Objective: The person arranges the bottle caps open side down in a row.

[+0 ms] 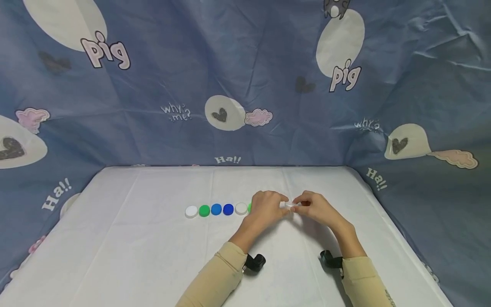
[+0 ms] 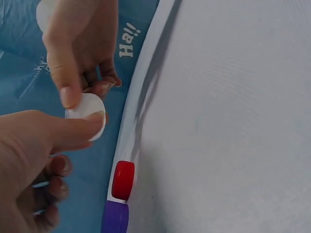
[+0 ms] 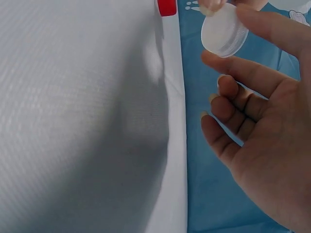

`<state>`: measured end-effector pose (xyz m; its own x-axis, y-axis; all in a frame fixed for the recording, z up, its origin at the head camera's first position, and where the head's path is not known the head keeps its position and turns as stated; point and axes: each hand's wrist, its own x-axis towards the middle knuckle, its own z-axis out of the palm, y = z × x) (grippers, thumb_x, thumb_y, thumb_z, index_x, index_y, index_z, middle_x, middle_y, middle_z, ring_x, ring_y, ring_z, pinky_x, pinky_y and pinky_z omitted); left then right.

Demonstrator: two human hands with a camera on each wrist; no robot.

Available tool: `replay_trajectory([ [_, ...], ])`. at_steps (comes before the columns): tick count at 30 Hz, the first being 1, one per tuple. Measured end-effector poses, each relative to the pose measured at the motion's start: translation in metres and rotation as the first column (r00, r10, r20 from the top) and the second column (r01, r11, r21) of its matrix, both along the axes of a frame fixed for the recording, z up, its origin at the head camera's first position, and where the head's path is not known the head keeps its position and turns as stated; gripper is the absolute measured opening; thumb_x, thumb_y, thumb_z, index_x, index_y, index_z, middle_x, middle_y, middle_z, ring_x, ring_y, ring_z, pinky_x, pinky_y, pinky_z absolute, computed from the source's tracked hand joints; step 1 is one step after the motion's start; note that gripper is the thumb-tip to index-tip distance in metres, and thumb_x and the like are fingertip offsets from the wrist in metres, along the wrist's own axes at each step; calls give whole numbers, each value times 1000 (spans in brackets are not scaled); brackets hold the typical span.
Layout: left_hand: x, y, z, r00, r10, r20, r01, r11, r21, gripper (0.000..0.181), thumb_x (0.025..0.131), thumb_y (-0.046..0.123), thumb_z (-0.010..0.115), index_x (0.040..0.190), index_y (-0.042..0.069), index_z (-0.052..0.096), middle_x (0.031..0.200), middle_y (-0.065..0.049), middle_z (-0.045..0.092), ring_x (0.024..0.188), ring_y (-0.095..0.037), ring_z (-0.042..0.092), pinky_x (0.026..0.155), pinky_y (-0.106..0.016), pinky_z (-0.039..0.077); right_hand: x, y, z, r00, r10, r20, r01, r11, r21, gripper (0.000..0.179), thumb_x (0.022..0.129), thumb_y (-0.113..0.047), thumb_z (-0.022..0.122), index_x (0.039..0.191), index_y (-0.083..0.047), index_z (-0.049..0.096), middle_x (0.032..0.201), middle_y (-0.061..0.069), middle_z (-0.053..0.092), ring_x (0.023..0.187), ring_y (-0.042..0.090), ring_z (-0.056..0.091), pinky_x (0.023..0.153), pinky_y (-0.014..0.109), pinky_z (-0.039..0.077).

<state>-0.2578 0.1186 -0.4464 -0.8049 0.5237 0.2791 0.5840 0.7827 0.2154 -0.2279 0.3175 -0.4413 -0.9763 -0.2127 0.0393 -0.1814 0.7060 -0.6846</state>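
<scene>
A round white bottle cap [image 2: 91, 112] with a ridged rim is held up on edge between both hands, above the table. My left hand [image 1: 267, 209] pinches it, thumb across its face in the left wrist view. From the other side, my right hand [image 1: 315, 207] pinches the same cap [image 3: 224, 30] between thumb and index finger, its other fingers loosely curled in the right wrist view. Nearest to the left hand lie a red cap [image 2: 123, 180] and a purple cap [image 2: 115, 217], both hidden behind that hand in the head view.
Left of the hands, a row on the white-covered table [image 1: 145, 251] has a white cap [image 1: 191, 212], green cap [image 1: 204, 210], blue cap [image 1: 216, 209], dark blue cap [image 1: 228, 209], another white cap [image 1: 241, 208] and a partly hidden light green cap [image 1: 249, 207]. Patterned blue cloth [image 1: 172, 76] hangs behind.
</scene>
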Motion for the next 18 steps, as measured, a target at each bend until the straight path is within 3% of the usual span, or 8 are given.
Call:
replay_trajectory([
  [7, -1, 0, 0, 990, 9, -138, -9, 1000, 1, 27, 82, 51, 76, 105, 37, 78, 100, 15, 77, 78, -8, 68, 70, -26, 46, 0, 0, 2, 999, -23, 36, 23, 1000, -11, 26, 92, -36, 68, 101, -13, 76, 93, 3, 65, 84, 16, 56, 77, 32, 47],
  [13, -1, -3, 0, 986, -4, -168, 2, 1000, -13, 25, 81, 52, 76, 100, 37, 79, 97, 15, 77, 80, -8, 70, 71, -25, 48, -1, -1, -1, 997, -20, 72, 21, 1000, -19, 29, 94, -39, 65, 103, -14, 77, 94, 3, 66, 85, 17, 55, 78, 33, 46],
  [18, -3, -4, -2, 986, 5, -165, -7, 1000, -15, 25, 81, 53, 74, 100, 38, 79, 97, 16, 77, 81, -7, 70, 70, -26, 48, -1, -3, -1, 998, -37, 44, 38, 999, -3, 32, 93, -41, 67, 105, -13, 77, 94, 3, 67, 84, 16, 57, 78, 32, 47],
])
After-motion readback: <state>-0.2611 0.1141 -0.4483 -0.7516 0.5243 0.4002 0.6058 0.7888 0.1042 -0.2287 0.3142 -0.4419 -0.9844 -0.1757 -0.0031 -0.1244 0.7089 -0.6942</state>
